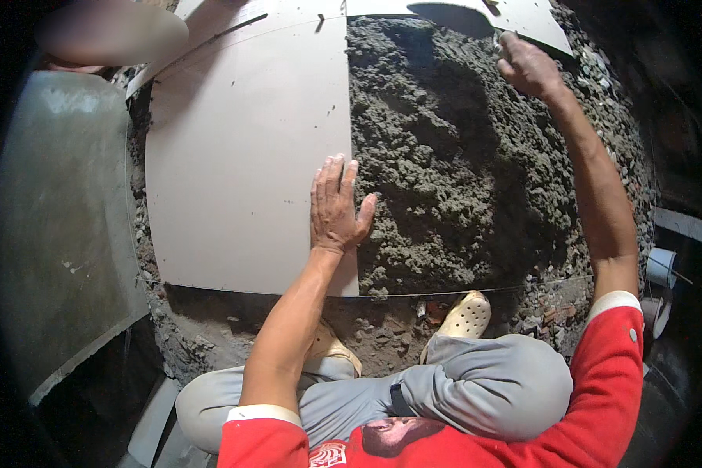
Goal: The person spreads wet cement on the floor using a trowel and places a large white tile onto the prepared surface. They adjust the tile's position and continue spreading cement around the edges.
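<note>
My left hand (337, 204) lies flat on a large pale floor tile (242, 171), close to its right edge, with the thumb reaching out over the rough grey mortar (421, 171). At the far right my right hand (529, 66) is closed round the handle of a trowel (456, 19). Its dark blade points left along the far edge of the mortar bed, by the neighbouring tiles. Most of the handle is hidden in my fist. Lumpy and uneven, the mortar fills the space beside the tile.
A taut string (444, 293) runs along the near edge of tile and mortar. Gravel (600, 148) borders the right side. A grey slab (70, 210) stands at left, with a blurred person (109, 31) beyond it. A white container (661, 267) sits at right.
</note>
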The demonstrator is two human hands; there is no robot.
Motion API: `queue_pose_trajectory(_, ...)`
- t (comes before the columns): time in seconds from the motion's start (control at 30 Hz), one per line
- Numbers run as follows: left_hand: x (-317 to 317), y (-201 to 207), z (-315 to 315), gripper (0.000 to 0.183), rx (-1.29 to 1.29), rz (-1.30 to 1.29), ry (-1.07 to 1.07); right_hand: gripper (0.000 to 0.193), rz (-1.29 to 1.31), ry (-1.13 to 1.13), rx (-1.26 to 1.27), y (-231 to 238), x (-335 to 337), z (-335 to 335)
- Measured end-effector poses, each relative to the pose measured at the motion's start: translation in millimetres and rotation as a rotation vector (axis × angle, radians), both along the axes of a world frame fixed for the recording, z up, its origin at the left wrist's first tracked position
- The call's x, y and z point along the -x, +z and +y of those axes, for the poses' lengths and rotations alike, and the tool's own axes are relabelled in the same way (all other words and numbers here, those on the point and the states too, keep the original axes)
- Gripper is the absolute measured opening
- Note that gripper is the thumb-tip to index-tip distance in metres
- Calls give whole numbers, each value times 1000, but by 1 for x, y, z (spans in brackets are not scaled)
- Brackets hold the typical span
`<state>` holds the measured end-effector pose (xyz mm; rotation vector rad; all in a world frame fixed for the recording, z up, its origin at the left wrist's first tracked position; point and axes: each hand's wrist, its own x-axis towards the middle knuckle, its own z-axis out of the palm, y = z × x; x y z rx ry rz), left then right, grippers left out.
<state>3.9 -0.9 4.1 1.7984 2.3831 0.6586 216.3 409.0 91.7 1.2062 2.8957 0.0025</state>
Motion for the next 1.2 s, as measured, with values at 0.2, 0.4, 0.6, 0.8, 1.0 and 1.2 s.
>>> queue_pose_trajectory(0.2, -1, -2, 0, 67, -17, 15, -2, 25, 109, 10, 158, -27, -56, -118)
queue_pose_trajectory(0.4, -1, 0, 0, 68, 11, 18, -10, 26, 90, -9, 315, 0, -94, -198)
queue_pose_trajectory(0.6, -3, -3, 0, 67, -7, 7, -12, 22, 384, -218, 85, -6, -151, -123)
queue_pose_trajectory(0.8, -2, -3, 0, 66, -31, 25, -26, 26, 239, -324, 5, -45, -178, -50)
queue_pose_trajectory(1.0, -1, -4, -1, 68, -20, 30, -26, 28, 303, -169, 110, -54, -127, -178)
queue_pose_trajectory(1.2, -1, -3, -1, 68, -36, 48, -45, 30, 253, -178, 277, -28, -72, -259)
